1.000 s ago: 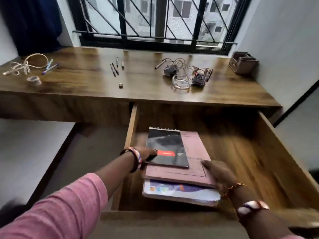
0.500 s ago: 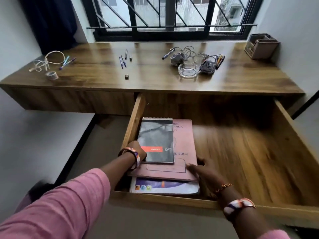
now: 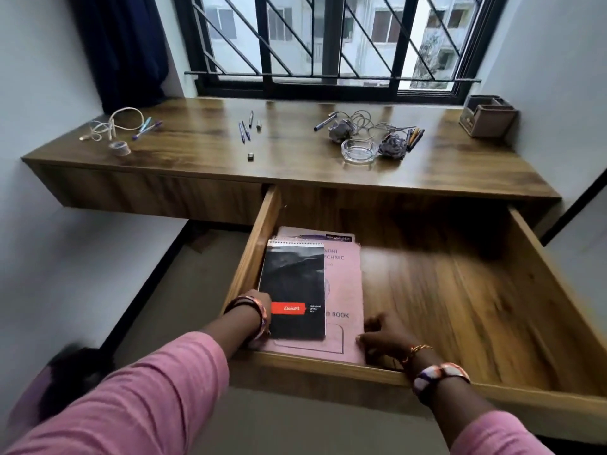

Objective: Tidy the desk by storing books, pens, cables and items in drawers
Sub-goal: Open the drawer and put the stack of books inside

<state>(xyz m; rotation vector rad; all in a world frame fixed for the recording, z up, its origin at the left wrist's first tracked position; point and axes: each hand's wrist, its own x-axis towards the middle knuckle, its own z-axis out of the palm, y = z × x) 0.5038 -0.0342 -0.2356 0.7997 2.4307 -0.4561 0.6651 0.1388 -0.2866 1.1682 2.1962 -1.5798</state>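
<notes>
A stack of books lies at the left end of the open wooden drawer: a black spiral pad rests on a larger pink record book. My left hand grips the stack's left edge against the drawer wall, with its fingers mostly hidden by the pad. My right hand holds the pink book's right edge near the drawer front, fingers curled. On the desk lie blue pens, a white cable and a grey cable.
Also on the desk are a tape roll, a glass ashtray, two crumpled paper balls, a bunch of pens, a small cap and a brown organiser at the far right. The drawer's right part shows bare wood.
The book stack has gone down and to the left into the drawer's left end. The bottom book that showed earlier is now hidden behind the drawer front. Both hands stayed on the stack.
</notes>
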